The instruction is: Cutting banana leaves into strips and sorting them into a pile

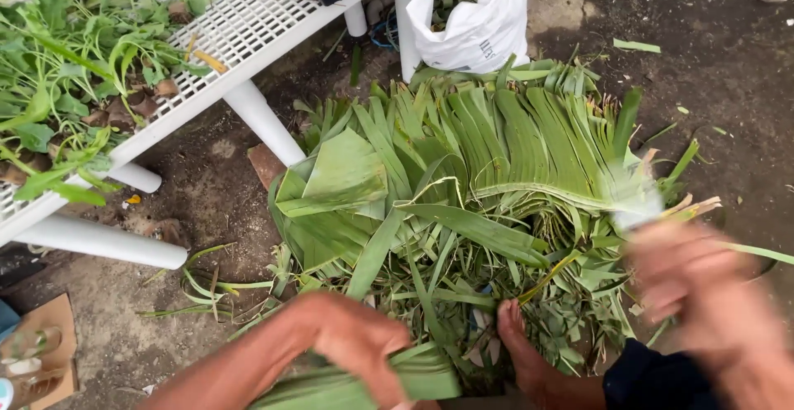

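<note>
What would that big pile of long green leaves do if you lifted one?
A leaf from the leaf pile would probably droop: they are long, thin strips. Likely light. The left hand bends a folded leaf bundle without it snapping, so probably flexible, not brittle.

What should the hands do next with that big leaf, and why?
Probably lay the leaf strip that the left hand presses down onto the flat pile of leaves ahead. That pile is already stacked in neat rows, and the strip looks folded and ready. The right hand is blurred with motion, near what looks like a pale blade, so it is best kept clear of that.
</note>
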